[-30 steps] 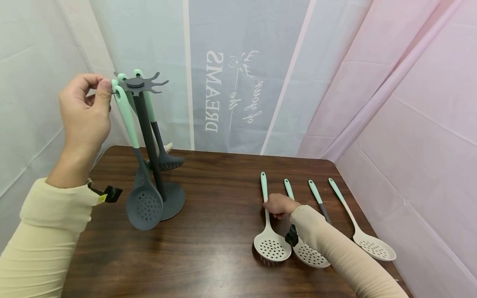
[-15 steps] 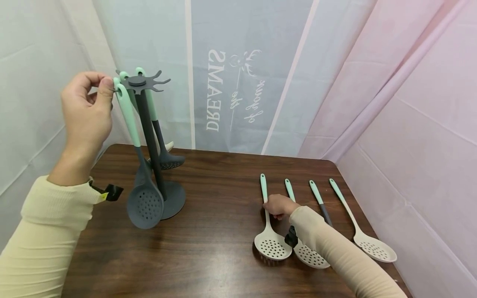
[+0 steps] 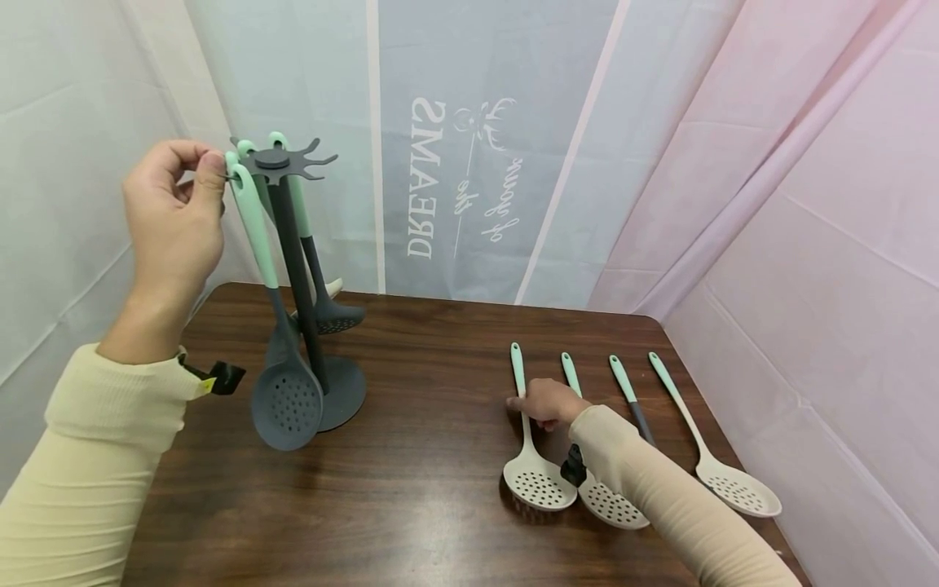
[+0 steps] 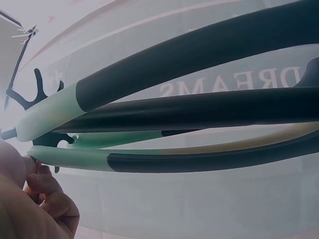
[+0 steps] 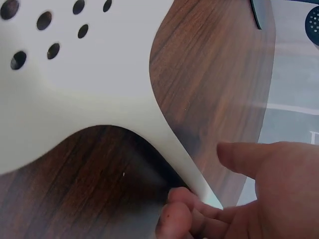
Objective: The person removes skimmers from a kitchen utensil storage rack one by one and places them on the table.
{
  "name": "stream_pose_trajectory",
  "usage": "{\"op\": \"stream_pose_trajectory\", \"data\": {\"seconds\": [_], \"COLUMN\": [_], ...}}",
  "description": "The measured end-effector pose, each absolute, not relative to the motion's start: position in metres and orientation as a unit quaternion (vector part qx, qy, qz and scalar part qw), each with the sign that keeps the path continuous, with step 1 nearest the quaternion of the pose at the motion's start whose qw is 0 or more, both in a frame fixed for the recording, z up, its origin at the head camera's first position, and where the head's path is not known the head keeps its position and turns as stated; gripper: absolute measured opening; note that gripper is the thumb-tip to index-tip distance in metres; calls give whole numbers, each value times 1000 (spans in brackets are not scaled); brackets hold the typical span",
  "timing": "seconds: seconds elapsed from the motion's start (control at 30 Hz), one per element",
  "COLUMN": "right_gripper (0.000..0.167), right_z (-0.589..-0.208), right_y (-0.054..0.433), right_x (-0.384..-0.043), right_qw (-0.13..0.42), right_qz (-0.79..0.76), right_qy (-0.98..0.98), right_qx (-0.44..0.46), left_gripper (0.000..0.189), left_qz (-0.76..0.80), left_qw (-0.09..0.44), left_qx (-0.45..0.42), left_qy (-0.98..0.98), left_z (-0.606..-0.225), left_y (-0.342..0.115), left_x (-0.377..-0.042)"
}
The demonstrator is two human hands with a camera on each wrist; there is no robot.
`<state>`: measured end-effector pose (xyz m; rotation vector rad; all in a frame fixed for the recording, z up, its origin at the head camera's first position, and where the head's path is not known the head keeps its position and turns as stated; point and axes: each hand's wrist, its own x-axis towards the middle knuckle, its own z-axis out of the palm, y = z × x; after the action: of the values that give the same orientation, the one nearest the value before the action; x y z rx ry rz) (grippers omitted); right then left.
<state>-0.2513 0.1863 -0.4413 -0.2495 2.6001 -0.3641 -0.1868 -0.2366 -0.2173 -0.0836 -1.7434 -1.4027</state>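
Note:
In the head view a dark utensil stand (image 3: 292,269) at left carries several mint-handled utensils. My left hand (image 3: 176,214) pinches the top end of a mint-handled grey utensil (image 4: 75,158) at one of its hooks; its lower part is mostly hidden. In front of it hangs a grey skimmer (image 3: 286,403). At right, my right hand (image 3: 552,403) is over the handle of a white skimmer (image 3: 539,483) lying on the table. The right wrist view shows the thumb (image 5: 239,155) straight and apart from the handle, with the other fingers bent right beside it.
Right of that skimmer lie a second white skimmer (image 3: 614,507), a mint-and-grey handle (image 3: 629,391) partly behind my sleeve, and a white slotted turner (image 3: 737,489). The wooden table (image 3: 433,367) has printed cloth (image 3: 484,49) behind it. A grey ladle-like strainer (image 3: 337,316) hangs behind the stand's post.
My right thumb has lifted off the white skimmer's handle and reaches farther left. The skimmer has shifted very slightly. My left hand keeps its pinch at the stand.

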Motion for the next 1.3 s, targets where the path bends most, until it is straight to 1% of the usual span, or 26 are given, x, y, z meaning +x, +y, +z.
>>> {"op": "stream_pose_trajectory", "data": {"seconds": [0.2, 0.43, 0.63, 0.73, 0.8, 0.93, 1.1, 1.3], "right_gripper": [60, 63, 57, 49, 45, 46, 38, 31], "right_z": [-432, -428, -426, -424, -420, -411, -398, -379], "right_y": [187, 186, 182, 180, 179, 173, 167, 162], "right_x": [-254, -259, -258, -257, -255, -254, -255, -258], "right_qw": [221, 212, 211, 202, 185, 139, 100, 27], "right_qz": [-130, -147, -167, -175, -181, -205, -249, -293], "right_qy": [962, 960, 957, 958, 960, 962, 954, 944], "right_qx": [-96, -108, -108, -108, -107, -111, -132, -152], "left_gripper": [11, 9, 9, 10, 9, 9, 9, 7], "left_qz": [-557, -567, -572, -568, -568, -566, -561, -557], "left_qw": [441, 453, 464, 468, 468, 471, 477, 476], "left_qx": [-33, -32, -38, -41, -41, -36, -38, -36], "left_qy": [-703, -687, -676, -676, -676, -676, -675, -679], "left_z": [-217, -217, -218, -219, -219, -218, -218, -219], "left_y": [-237, -238, -239, -239, -239, -238, -238, -238], "left_x": [-188, -189, -189, -189, -189, -187, -185, -184]}}
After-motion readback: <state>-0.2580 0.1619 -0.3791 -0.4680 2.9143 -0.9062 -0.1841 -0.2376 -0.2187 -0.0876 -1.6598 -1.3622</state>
